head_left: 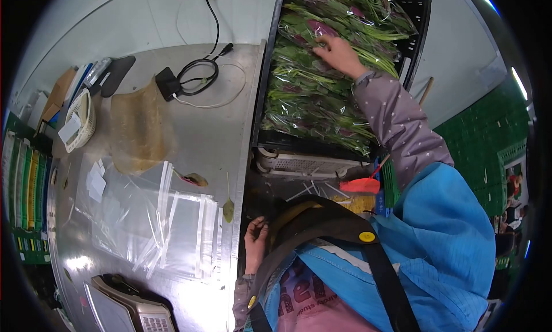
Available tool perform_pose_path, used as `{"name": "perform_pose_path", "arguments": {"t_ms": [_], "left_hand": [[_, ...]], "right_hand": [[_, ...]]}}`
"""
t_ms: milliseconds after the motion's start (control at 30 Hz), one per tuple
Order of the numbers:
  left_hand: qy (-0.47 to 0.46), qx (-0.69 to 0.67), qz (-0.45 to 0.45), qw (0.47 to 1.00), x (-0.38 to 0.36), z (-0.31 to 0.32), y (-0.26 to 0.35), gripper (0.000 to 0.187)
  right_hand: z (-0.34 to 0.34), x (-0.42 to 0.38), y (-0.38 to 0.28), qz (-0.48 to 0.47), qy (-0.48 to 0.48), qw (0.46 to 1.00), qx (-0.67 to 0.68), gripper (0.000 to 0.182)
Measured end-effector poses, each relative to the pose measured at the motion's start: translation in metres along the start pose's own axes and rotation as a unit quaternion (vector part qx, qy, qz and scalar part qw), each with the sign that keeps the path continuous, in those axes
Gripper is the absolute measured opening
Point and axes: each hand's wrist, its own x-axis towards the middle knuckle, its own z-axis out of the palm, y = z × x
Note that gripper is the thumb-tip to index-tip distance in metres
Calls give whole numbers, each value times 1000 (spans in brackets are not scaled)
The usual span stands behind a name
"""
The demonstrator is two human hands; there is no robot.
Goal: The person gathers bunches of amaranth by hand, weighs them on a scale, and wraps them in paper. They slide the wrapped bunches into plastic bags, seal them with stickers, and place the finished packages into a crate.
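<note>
My right hand [340,55] reaches over a black crate [266,73] full of clear bags of green and purple leafy vegetables [313,93]. Its thumb and fingers are drawn together on the plastic of one upper bag, near a purple leaf [322,28]. Low beside the metal table's edge hangs my left hand [256,246], its fingers loosely bent and a little apart, with nothing visible in them. Closest to it on the table is a pile of clear plastic bags [187,234].
A scale [135,306] stands at the table's near end. Black cable [198,73], a brown sheet [138,128] and a white basket [80,120] lie farther back. Under the crate is a pale crate [305,164]; a red scoop-like object [360,185] is beside it.
</note>
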Motion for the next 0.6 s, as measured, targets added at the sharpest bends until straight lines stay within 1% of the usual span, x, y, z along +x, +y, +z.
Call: {"name": "perform_pose_path", "arguments": {"t_ms": [33,100,133,200,233,300,333,467,533,600], "left_hand": [[2,-9,-3,1000,-1,0,0,25],[4,-18,-6,1000,-1,-2,-1,25],[5,-8,-4,1000,-1,-2,-2,25],[6,3,-3,1000,0,-3,-5,26],[2,-1,-1,1000,1,-3,-7,26],[-2,-5,1,1000,1,-3,-8,26],[-2,-12,-4,1000,1,-2,-7,25],[-1,-22,-15,1000,0,-1,-5,25],[-1,-17,-14,1000,0,0,-3,25],[-1,-13,-11,1000,-1,1,-2,25]], "right_hand": [[-7,2,-2,-1,1,1000,0,57],[-18,7,-3,24,122,992,5,59],[-23,11,-2,24,122,992,6,59],[-29,22,6,54,167,984,10,62],[-27,28,17,55,167,984,10,62],[-19,36,31,14,118,991,-54,67],[-18,37,33,22,79,996,-43,66],[-15,42,36,4,74,997,-21,63],[-16,44,35,32,46,998,-37,59],[-16,44,34,22,43,998,-36,59]]}}
